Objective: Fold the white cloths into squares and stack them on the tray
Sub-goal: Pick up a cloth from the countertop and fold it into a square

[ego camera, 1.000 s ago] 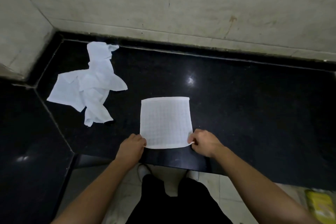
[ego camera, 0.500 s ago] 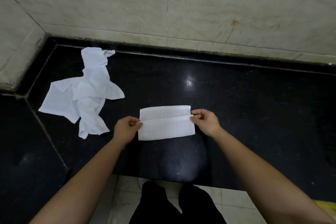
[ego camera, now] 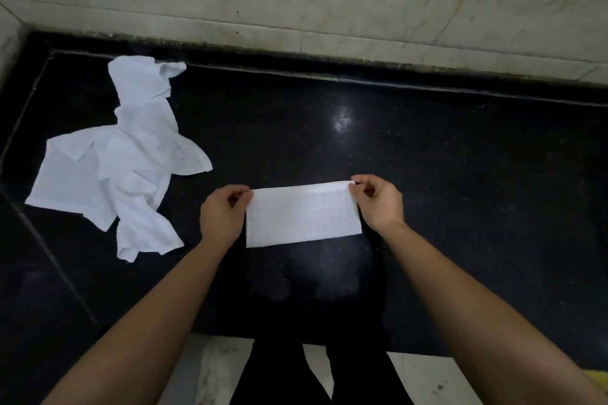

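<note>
A white checked cloth (ego camera: 302,214) lies on the black counter (ego camera: 460,174), folded in half into a wide rectangle. My left hand (ego camera: 222,212) pinches its far left corner. My right hand (ego camera: 378,202) pinches its far right corner. The folded-over edge lines up with the cloth's far edge. A pile of crumpled white cloths (ego camera: 121,161) lies to the left, apart from both hands. No tray is in view.
A pale stone wall (ego camera: 329,0) runs behind the counter and turns at the left corner. The counter's front edge (ego camera: 296,335) is near my legs, with light floor below. A yellow object (ego camera: 598,375) shows at the lower right edge.
Both hands lifted the cloth's near edge and carried it over to the far edge, turning the square into a half-height rectangle. The pile has not moved.
</note>
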